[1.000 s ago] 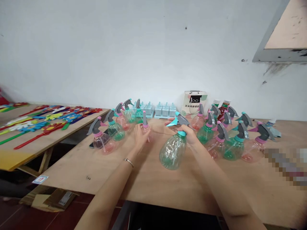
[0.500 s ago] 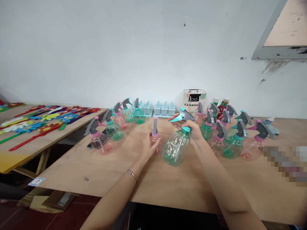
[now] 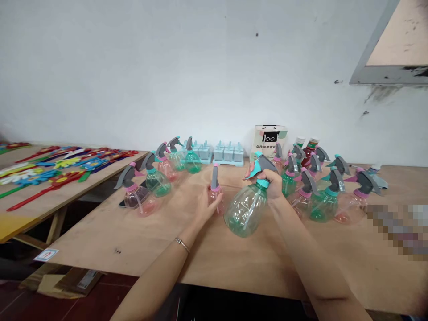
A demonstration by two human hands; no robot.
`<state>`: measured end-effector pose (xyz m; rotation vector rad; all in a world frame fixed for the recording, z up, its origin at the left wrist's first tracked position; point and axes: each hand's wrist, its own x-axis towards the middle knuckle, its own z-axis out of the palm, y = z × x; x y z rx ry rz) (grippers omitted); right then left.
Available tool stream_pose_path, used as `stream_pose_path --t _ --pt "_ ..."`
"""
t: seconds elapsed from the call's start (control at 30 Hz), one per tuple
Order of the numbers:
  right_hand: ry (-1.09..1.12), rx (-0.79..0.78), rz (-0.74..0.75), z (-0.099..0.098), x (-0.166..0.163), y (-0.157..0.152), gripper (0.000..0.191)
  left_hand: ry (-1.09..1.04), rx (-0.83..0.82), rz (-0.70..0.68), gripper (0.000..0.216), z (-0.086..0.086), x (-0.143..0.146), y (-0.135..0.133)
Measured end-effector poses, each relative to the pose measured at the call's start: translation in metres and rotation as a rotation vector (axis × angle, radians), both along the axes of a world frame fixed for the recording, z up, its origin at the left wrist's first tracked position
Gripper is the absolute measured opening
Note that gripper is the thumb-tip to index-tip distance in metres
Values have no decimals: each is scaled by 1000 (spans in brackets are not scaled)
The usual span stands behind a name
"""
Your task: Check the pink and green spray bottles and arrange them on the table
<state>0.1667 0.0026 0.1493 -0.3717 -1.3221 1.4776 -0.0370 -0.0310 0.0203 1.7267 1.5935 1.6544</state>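
My left hand (image 3: 203,208) is wrapped round a small pink spray bottle (image 3: 216,182) with a grey head, standing on the table. In my right hand (image 3: 273,186) is a clear green spray bottle (image 3: 245,211) with a turquoise collar, held up at a tilt just right of the pink one. The fingers of that hand curl round its neck and grey-turquoise trigger head. More pink and green spray bottles stand on both sides, such as a pink one (image 3: 351,207) at the right and a green one (image 3: 158,182) at the left.
Pale blue popsicle moulds (image 3: 229,154), a printed paper bag (image 3: 269,140) and a red-filled bottle (image 3: 310,151) stand at the back by the wall. A dark phone-like slab (image 3: 123,203) lies behind the left bottles. Colourful flower-shaped hand clappers (image 3: 63,179) cover the left table.
My right fingers have closed in round the trigger head, and the green bottle's body has tipped slightly lower. My left hand still holds the pink bottle in place. The view has shifted slightly.
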Motion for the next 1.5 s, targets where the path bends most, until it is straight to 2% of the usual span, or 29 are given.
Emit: stream_pose_path --t 0.17,0.37,0.57,0.8,1.0,1.2,1.4,1.5 --pt "-90 75 108 -3 -5 -3 20 -22 -3 -10 38 1 1 -1" --pt "-42 53 18 -6 -5 2 12 -15 12 -18 37 0 0 0" --pt "-103 103 26 -4 -5 -1 28 -8 14 -26 34 4 1 -2" --pt "-143 159 -23 -6 -3 -2 13 15 49 19 36 -1 -1 2" --pt "-201 207 -35 -4 -4 -1 22 10 36 -11 32 -1 -1 2" --pt "-194 197 -129 -10 -2 2 13 33 44 -5 33 1 -1 0" --pt "-208 219 -128 -13 -2 11 21 30 24 -8 33 -2 -3 3" --pt "-229 239 -156 -14 -2 12 18 40 35 -8 33 -2 -3 3"
